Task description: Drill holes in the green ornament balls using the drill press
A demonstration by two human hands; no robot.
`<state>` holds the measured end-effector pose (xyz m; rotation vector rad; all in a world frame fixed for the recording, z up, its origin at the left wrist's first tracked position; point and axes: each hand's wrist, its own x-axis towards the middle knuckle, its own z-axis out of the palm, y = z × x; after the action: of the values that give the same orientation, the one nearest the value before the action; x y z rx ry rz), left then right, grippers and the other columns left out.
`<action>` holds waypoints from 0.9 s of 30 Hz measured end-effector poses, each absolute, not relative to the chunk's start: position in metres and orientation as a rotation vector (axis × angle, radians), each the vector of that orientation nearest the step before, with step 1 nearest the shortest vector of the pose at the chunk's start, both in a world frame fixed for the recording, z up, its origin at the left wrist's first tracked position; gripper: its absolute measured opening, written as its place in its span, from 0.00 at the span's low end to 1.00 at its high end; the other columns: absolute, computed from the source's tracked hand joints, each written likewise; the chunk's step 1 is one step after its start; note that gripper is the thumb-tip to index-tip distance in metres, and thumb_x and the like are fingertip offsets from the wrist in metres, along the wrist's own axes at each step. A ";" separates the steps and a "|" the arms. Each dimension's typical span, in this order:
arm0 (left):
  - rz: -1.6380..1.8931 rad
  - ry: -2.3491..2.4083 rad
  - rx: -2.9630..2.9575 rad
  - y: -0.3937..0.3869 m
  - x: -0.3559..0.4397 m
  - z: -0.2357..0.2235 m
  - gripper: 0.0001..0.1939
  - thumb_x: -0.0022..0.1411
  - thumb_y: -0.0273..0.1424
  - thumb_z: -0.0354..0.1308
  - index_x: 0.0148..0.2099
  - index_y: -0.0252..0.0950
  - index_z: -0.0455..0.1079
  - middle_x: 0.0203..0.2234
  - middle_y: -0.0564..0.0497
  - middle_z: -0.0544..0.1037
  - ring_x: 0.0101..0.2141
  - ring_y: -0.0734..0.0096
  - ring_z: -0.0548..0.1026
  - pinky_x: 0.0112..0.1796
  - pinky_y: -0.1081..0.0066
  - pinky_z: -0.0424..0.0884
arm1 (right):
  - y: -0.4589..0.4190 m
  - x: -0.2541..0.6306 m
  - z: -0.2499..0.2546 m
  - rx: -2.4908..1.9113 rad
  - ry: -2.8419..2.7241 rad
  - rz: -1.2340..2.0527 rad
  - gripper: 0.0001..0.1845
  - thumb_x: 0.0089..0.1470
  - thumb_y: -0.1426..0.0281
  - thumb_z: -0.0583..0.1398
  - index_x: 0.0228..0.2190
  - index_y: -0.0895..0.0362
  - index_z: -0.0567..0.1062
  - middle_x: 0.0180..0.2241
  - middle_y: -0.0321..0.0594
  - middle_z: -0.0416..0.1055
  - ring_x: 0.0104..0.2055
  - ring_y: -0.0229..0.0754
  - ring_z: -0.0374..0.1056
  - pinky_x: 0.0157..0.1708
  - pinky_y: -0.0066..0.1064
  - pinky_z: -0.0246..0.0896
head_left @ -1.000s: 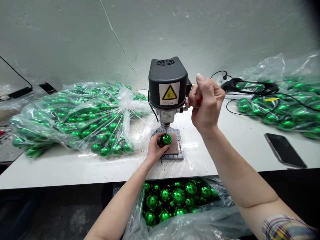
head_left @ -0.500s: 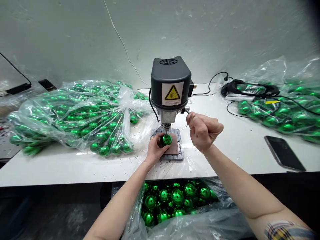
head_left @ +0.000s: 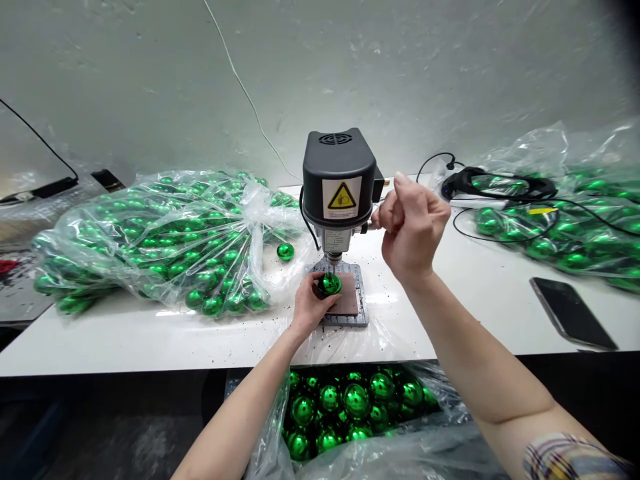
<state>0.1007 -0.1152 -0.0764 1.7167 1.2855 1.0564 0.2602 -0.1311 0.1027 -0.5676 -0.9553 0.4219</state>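
A shiny green ball ornament [head_left: 331, 284] is pinched in my left hand [head_left: 309, 303], its fingers and thumb around the side. It sits on a brown board [head_left: 346, 303] on the grey base of a small bench drill press [head_left: 339, 177]. The drill bit [head_left: 333, 268] points down at the ball's top; whether it touches cannot be made out. My right hand [head_left: 414, 227] is closed in a fist around the feed lever [head_left: 369, 226] at the machine's right side, with most of the lever hidden by the fingers.
A clear bag of green balls [head_left: 165, 240] lies left, with one loose ball [head_left: 285, 251] beside it. Another bag [head_left: 575, 230] and a black strap-like device with cables [head_left: 505, 184] lie right, near a phone [head_left: 573, 313]. Below the table edge is an open bag of balls [head_left: 357, 400].
My right hand has risen and turned with the lever. The left hand still holds the ball under the bit. A loose ball has moved right, away from the left bag.
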 end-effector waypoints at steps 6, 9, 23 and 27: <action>0.572 0.938 1.970 -0.149 0.053 -0.022 0.25 0.45 0.40 0.76 0.44 0.39 0.74 0.36 0.49 0.79 0.34 0.63 0.74 0.32 0.70 0.67 | -0.123 0.263 0.125 -0.637 -0.907 0.538 0.28 0.55 0.61 0.63 0.13 0.54 0.57 0.12 0.28 0.49 0.15 0.30 0.47 0.15 0.30 0.48; 0.630 1.042 1.985 -0.118 0.040 -0.012 0.13 0.63 0.43 0.62 0.41 0.39 0.75 0.34 0.48 0.79 0.35 0.62 0.75 0.35 0.68 0.68 | -0.122 0.262 0.120 -0.607 -0.885 0.517 0.26 0.55 0.63 0.62 0.13 0.53 0.58 0.12 0.28 0.49 0.15 0.30 0.47 0.15 0.30 0.48; 1.044 1.273 1.617 0.007 0.038 -0.030 0.27 0.58 0.37 0.66 0.58 0.35 0.68 0.46 0.42 0.75 0.47 0.56 0.75 0.50 0.56 0.73 | -0.120 0.261 0.119 -0.585 -0.915 0.461 0.27 0.56 0.61 0.63 0.14 0.54 0.57 0.13 0.28 0.50 0.14 0.30 0.48 0.14 0.29 0.46; 1.039 0.889 1.151 -0.029 0.035 -0.018 0.24 0.60 0.45 0.65 0.53 0.37 0.72 0.47 0.43 0.77 0.43 0.62 0.77 0.44 0.60 0.77 | -0.119 0.260 0.119 -0.567 -0.903 0.448 0.27 0.57 0.62 0.62 0.14 0.54 0.57 0.13 0.28 0.50 0.14 0.30 0.48 0.15 0.30 0.46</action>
<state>0.0347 -0.0286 -0.0183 1.1511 0.8888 1.0394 0.2603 -0.1192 0.1185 -0.5667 -0.9025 0.4476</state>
